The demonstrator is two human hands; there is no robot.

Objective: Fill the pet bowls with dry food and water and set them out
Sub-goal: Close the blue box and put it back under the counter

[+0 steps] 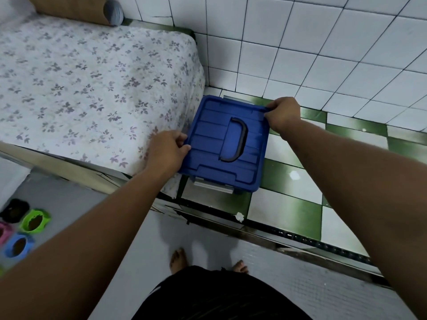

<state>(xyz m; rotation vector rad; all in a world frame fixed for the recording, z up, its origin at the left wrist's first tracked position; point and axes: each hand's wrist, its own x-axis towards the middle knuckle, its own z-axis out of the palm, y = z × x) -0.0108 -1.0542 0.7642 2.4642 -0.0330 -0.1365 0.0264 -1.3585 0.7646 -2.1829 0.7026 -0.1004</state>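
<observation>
Stood in a tiled corner beside a bed [92,84]. Gripped blue lid [225,142] at 3 and 9 o'clock, left hand [166,151] and right hand [283,115] fingers clamped, probably closing the box. Left filled bowls [34,221] at 8 o'clock on the floor.

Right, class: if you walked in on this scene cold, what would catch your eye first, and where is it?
The blue lid at centre, on a box on the green-and-white floor, gripped at opposite edges by the left hand and right hand. Left of it lies a floral mattress. At the far lower left, small coloured bowls sit on a grey mat, some seemingly holding brown food.
</observation>
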